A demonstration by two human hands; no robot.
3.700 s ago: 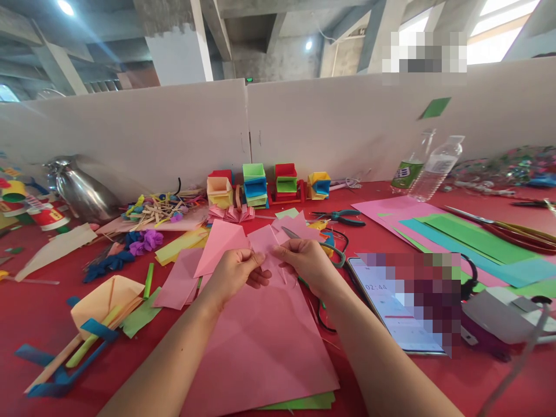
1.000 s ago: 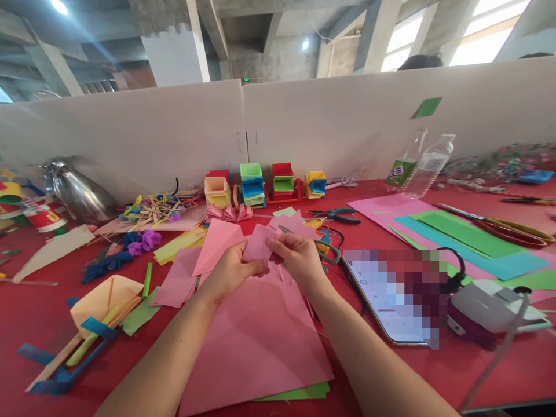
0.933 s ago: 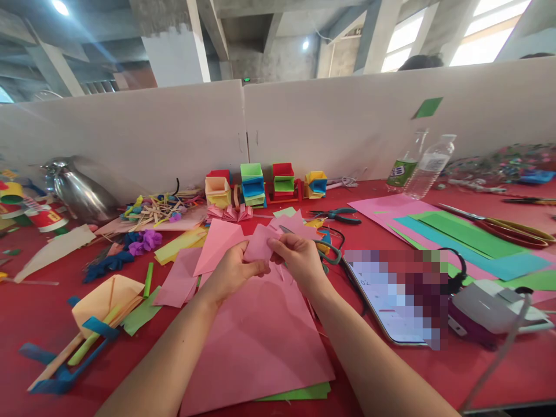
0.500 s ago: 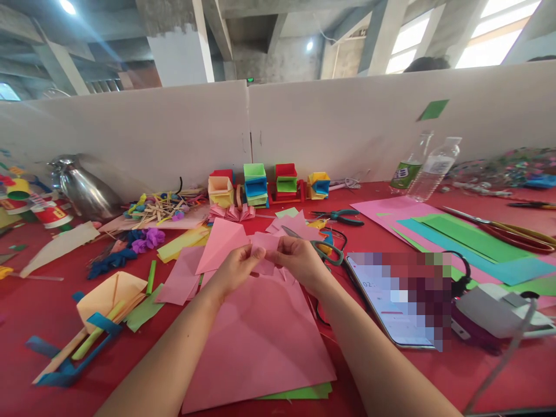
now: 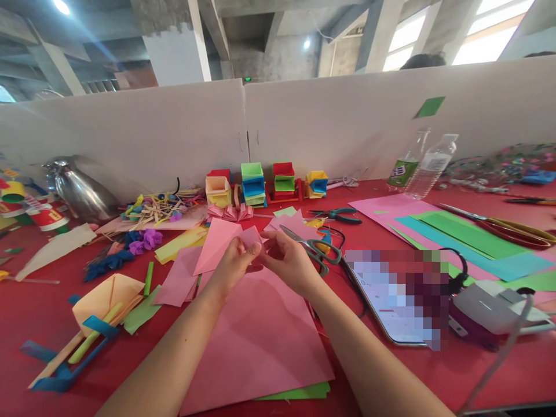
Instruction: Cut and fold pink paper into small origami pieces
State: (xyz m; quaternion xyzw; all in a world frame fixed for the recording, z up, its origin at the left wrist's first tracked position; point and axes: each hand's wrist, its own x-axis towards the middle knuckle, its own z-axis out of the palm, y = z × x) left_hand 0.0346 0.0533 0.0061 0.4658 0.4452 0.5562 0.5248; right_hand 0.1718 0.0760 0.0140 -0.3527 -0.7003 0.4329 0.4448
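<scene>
A small folded piece of pink paper (image 5: 251, 237) is pinched between my two hands above the red table (image 5: 39, 313). My left hand (image 5: 232, 267) grips it from the left with thumb and fingers closed. From the right, my right hand (image 5: 286, 262) pinches the same piece with its fingers closed. Most of the small piece is hidden by my fingers. Under my hands lies a large pink sheet (image 5: 256, 341) on top of a green sheet (image 5: 299, 392).
Scissors (image 5: 310, 246) lie just right of my hands, a phone (image 5: 391, 301) beyond them. Loose pink pieces (image 5: 215, 246), coloured paper sheets (image 5: 469, 237), paper boxes (image 5: 254, 182), two bottles (image 5: 428, 168), a metal jug (image 5: 80, 191) and paper scraps (image 5: 104, 301) crowd the table. A white partition (image 5: 174, 133) closes the back.
The pink piece has been folded smaller between my fingers; my hands have drawn closer together and shifted slightly left, uncovering the scissors.
</scene>
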